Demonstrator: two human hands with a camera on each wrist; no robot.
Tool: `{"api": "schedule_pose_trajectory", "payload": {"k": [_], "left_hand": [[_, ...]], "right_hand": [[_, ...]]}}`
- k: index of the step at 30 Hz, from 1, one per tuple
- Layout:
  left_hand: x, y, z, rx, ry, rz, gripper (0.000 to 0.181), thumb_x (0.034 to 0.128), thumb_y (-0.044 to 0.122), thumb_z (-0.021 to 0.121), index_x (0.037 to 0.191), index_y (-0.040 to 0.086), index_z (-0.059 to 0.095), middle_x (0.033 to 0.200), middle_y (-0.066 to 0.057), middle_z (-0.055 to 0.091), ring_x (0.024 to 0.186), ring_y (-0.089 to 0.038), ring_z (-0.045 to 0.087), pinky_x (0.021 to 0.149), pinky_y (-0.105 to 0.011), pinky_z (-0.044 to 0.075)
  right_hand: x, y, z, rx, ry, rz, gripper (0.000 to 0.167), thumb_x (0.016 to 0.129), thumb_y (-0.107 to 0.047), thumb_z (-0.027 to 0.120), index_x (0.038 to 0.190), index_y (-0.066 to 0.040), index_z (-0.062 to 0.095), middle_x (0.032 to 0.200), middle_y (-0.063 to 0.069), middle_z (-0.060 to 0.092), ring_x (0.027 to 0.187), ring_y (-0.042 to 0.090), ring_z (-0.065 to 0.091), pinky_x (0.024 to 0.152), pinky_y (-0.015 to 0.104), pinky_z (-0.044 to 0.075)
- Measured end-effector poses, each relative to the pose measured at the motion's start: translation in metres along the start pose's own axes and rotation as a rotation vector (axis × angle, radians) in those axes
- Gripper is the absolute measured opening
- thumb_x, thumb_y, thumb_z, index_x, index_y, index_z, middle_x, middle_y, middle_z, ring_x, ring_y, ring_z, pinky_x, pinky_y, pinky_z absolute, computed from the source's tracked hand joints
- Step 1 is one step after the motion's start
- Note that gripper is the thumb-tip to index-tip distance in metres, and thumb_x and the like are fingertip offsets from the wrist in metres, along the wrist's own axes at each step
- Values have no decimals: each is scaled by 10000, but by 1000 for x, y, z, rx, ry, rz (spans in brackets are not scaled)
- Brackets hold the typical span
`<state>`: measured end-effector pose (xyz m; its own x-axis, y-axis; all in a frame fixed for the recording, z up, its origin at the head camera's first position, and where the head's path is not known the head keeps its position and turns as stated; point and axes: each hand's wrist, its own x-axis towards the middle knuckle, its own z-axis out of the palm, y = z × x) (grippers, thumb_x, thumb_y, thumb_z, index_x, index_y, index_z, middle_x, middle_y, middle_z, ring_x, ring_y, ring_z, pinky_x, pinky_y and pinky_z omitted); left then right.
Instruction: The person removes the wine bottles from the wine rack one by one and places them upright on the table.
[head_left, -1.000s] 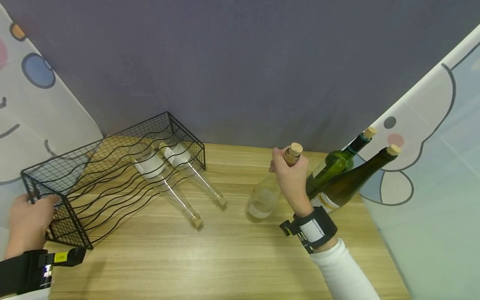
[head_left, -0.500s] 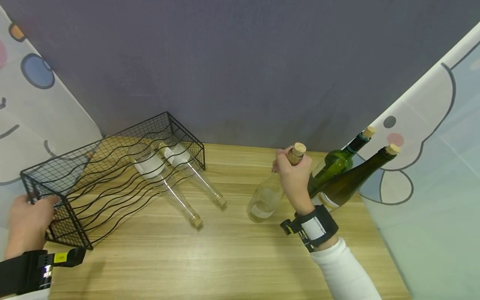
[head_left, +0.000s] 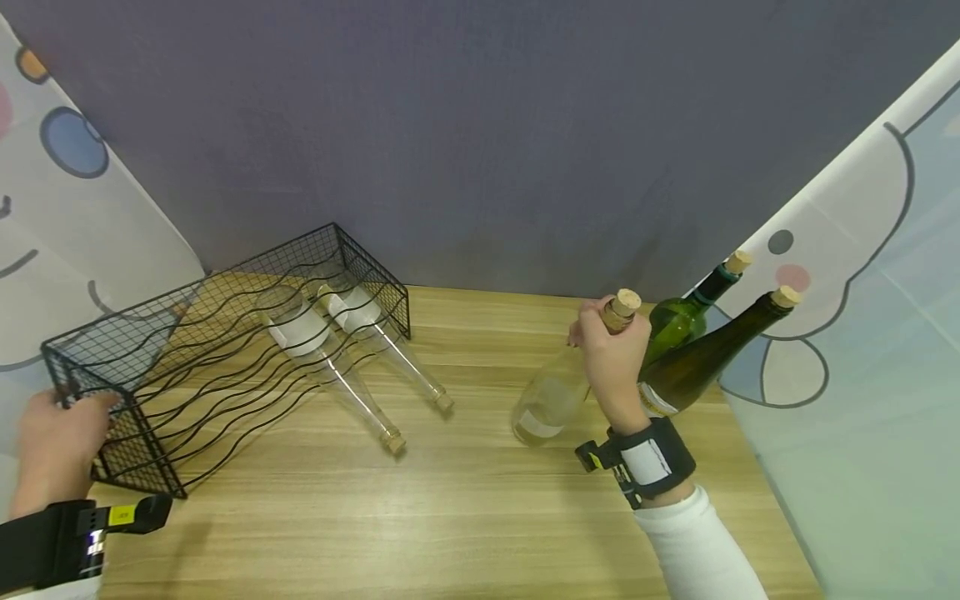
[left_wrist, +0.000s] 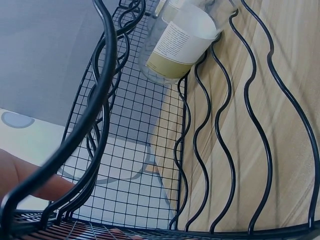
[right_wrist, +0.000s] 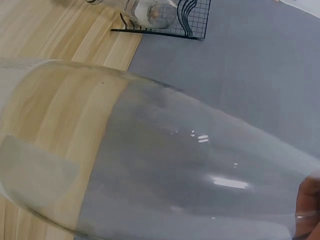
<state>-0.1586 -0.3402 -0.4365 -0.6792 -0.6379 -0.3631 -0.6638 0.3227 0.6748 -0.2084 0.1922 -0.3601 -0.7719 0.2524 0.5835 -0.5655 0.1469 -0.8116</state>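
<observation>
Gripping clear bottle [head_left: 549,398] by neck in right hand [head_left: 615,362], clutching end of rack [head_left: 154,446] in left hand [head_left: 63,437].
Clasped just below cork [head_left: 624,302], between rack and two green bottles [head_left: 693,371], nearer to green bottles; leaning rightward in head view, can't tell base contact with table [head_left: 420,517]. Showing two other corked bottles [head_left: 303,333] lying in rack, with necks sticking out over table.
</observation>
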Motion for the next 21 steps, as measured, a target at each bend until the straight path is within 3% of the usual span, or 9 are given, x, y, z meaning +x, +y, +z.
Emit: {"api": "schedule_pose_trajectory", "payload": {"k": [5, 15, 21], "left_hand": [[-1, 1, 0, 7, 2, -6, 732, 1008, 297, 281, 1548, -42, -79, 1624, -299, -38, 1475, -533, 105, 1144, -692, 248], [1, 0, 0, 16, 5, -6, 738, 1007, 303, 289, 1548, -45, -72, 1620, -306, -33, 1469, -541, 117, 1141, -691, 252], [2, -2, 0, 7, 3, -7, 738, 1009, 303, 288, 1550, -38, -80, 1623, -298, -49, 1472, -541, 100, 1142, -694, 246]], "right_hand": [[0, 0, -12, 24, 22, 12, 290, 886, 61, 510, 609, -23, 497, 458, -8, 508, 393, 190, 476, 437, 241, 467], [-1, -2, -37, 77, 124, 86, 270, 883, 46, 545, 621, -18, 529, 469, 8, 547, 399, 127, 501, 439, 233, 478], [-3, -4, -49, 66, 120, 58, 290, 888, 39, 533, 606, -29, 512, 471, 2, 539, 394, 124, 503, 426, 217, 467]]}}
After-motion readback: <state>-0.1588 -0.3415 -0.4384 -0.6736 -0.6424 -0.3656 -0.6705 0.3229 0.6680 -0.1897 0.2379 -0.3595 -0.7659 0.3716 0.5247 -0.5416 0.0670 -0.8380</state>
